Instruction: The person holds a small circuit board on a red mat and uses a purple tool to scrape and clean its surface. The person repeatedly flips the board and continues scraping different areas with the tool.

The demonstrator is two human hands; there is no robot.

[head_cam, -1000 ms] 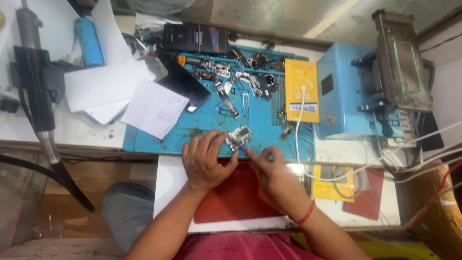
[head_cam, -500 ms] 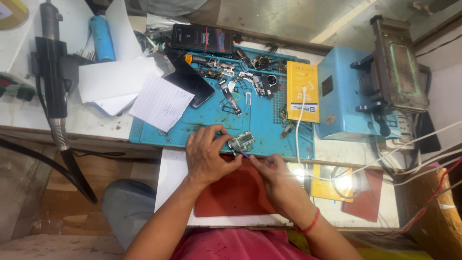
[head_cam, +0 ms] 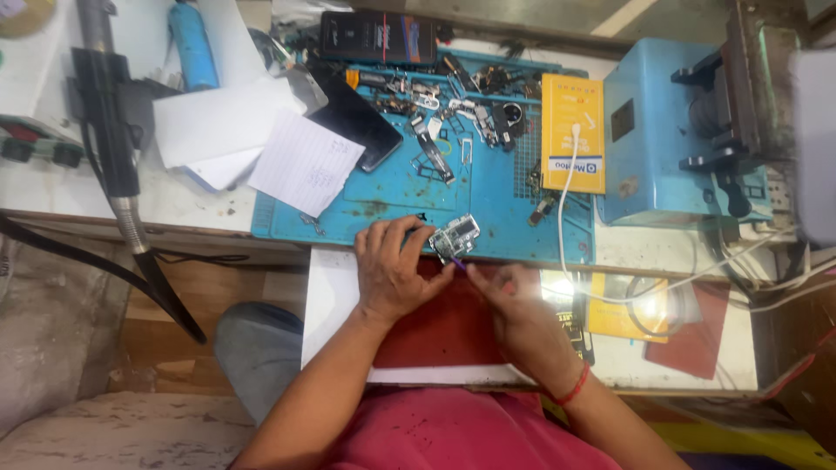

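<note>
On the near edge of the blue mat [head_cam: 383, 196], a small circuit board [head_cam: 455, 236] lies flat under the person's hands. The left hand [head_cam: 392, 271] curls over that edge, its fingertips pressed against the board's left side and holding it in place. The right hand [head_cam: 514, 305], just right of the board, is pinched narrow around a thin purple tool [head_cam: 455, 261], whose tip touches the board's lower edge. A red cord circles the right wrist. Below the mat, under both hands, a red sheet [head_cam: 435, 326] lies on a white panel [head_cam: 329, 300]. Toward the mat's far edge sit scattered metal parts [head_cam: 435, 122] and a dark phone [head_cam: 357, 117] lying face down at an angle. A lined paper note [head_cam: 305, 161] overlaps the mat's left end. At the mat's right end rests a yellow box [head_cam: 572, 130], crossed by a white cable [head_cam: 566, 209], and beyond it stands a blue machine [head_cam: 662, 148] on the surface [head_cam: 174, 204].
</note>
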